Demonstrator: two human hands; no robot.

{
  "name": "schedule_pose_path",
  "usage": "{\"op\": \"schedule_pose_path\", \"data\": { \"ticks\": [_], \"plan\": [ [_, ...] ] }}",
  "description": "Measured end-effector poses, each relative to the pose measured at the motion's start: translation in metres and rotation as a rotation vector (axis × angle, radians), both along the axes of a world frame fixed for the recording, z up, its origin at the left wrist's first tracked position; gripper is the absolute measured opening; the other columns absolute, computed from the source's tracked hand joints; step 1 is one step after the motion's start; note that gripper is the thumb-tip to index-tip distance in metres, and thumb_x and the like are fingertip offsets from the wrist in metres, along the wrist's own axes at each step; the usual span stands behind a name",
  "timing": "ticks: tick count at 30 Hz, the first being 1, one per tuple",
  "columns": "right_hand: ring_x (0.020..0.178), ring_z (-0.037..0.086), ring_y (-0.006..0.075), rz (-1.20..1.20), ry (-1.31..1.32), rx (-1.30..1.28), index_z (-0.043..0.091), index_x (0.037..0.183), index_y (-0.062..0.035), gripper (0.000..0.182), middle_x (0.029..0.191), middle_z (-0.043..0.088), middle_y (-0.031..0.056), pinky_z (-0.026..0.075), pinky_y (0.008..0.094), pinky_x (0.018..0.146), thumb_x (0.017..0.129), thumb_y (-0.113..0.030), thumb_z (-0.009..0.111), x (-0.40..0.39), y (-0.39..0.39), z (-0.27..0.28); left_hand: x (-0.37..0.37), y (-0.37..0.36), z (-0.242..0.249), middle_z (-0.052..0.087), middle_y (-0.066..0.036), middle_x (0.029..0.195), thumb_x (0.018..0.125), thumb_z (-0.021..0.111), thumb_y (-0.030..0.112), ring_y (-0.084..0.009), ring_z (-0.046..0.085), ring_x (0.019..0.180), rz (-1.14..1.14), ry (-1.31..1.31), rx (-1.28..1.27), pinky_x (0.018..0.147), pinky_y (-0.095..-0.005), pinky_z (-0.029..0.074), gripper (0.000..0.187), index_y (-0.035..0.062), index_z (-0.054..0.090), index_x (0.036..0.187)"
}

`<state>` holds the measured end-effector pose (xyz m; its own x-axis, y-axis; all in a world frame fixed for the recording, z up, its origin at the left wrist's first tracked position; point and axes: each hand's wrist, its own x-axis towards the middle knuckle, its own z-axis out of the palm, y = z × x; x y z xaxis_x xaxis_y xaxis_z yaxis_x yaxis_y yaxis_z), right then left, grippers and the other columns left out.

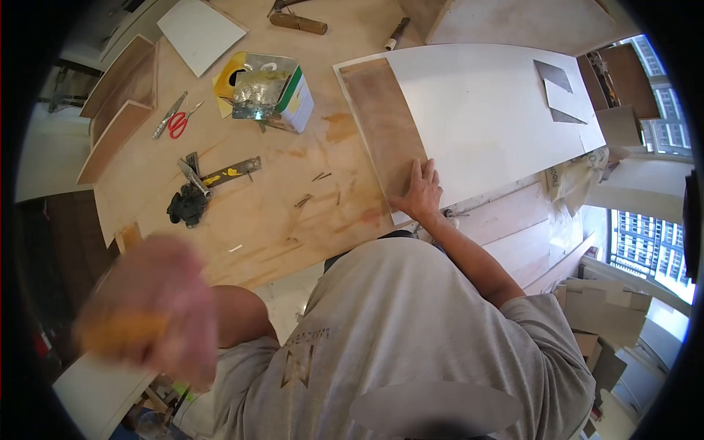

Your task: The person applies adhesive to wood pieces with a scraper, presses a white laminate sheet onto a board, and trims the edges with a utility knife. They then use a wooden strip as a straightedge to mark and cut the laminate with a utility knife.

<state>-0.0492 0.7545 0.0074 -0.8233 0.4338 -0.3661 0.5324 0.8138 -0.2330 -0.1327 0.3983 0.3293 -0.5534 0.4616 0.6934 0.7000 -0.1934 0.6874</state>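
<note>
- The big white board lies flat on the wooden table, on the right side of it.
- It is long and smooth. One end has a brown wooden strip showing, where the white cover does not reach.
- Two dark grey pointed pieces lie on the far end of the board.
- The right hand lies flat on the near edge of the board, right where the brown strip meets the white part. Its fingers are spread open and press down. It grips nothing.
- The left hand is up close to the camera and very blurry. Something yellow-orange seems to be in it, but I cannot tell what it is, or if the fingers are closed on it.
- This blurry hand hides the near left corner of the table.
- A dented tin can with yellow and green on it stands on the table, to the left of the board.
- Red scissors lie further left, well apart from the board.
- A black lump and a metal tool with yellow smears lie near the middle of the table.
- A few small nails are scattered between the tool and the board.
- A smaller white board lies at the far left of the table.
- The person's grey shirt fills the bottom of the view.
</note>
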Motion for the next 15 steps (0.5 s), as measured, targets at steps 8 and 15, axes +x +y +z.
{"op": "schedule_pose_path", "data": {
  "ticks": [8,15],
  "plan": [
    [0.143,0.026,0.049,0.005,-0.015,0.037,0.023,0.156,-0.0057,0.122,0.158,0.017,0.0312,0.038,0.0606,0.106,0.061,-0.045,0.089,-0.008,-0.008,0.013,0.024,0.07,-0.15,0.066,-0.012,0.084,0.083,0.06,-0.007,-0.014,0.058,0.066,0.262,-0.851,0.216,0.068,-0.032,0.053,0.049,-0.0071,0.05,0.131],
    [0.144,0.024,0.0487,0.017,-0.064,0.044,0.021,0.158,-0.0085,0.125,0.16,0.014,0.0294,0.035,0.0595,0.109,0.061,-0.048,0.088,-0.011,-0.007,0.01,0.01,0.062,-0.17,0.065,-0.01,0.086,0.085,0.059,-0.008,-0.0124,0.059,0.07,0.318,-0.954,0.17,0.066,-0.0271,0.051,0.044,-0.0071,0.052,0.129]
  ]
}}
